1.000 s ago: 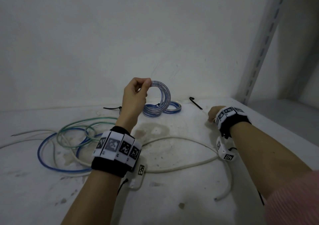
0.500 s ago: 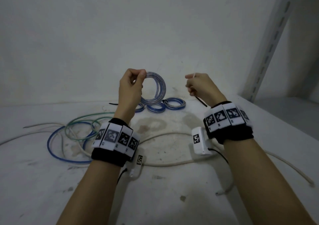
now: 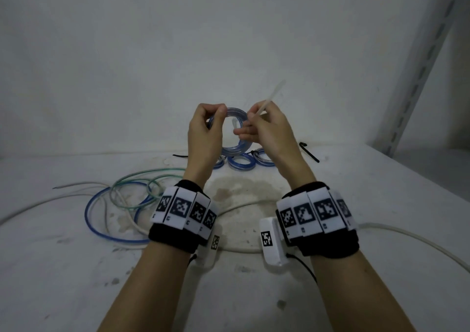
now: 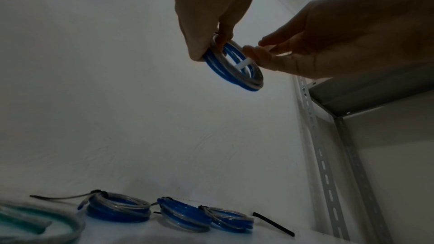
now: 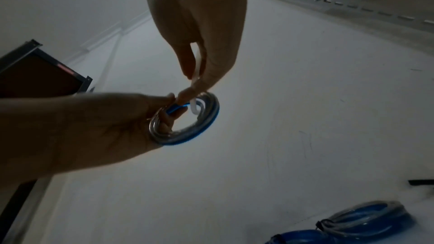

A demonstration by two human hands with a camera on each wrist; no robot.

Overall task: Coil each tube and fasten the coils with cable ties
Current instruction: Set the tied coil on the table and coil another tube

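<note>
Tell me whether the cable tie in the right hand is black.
No, the cable tie pinched in the right hand is white, and its tip pokes through the coil that the left hand holds.

A: What are the hands holding?
B: The left hand [image 4: 211, 16] pinches a blue and clear tube coil [image 4: 234, 66] in the air. The right hand [image 4: 328, 40] pinches a white cable tie [image 4: 243, 64] that pokes through the coil's opening.
A: And below?
B: Three tied coils [image 4: 183, 216] lie in a row on the white surface [image 4: 140, 235], with a black cable tie [image 4: 273, 224] just right of them.

Head above, wrists below hands [image 3: 239, 130]
</note>
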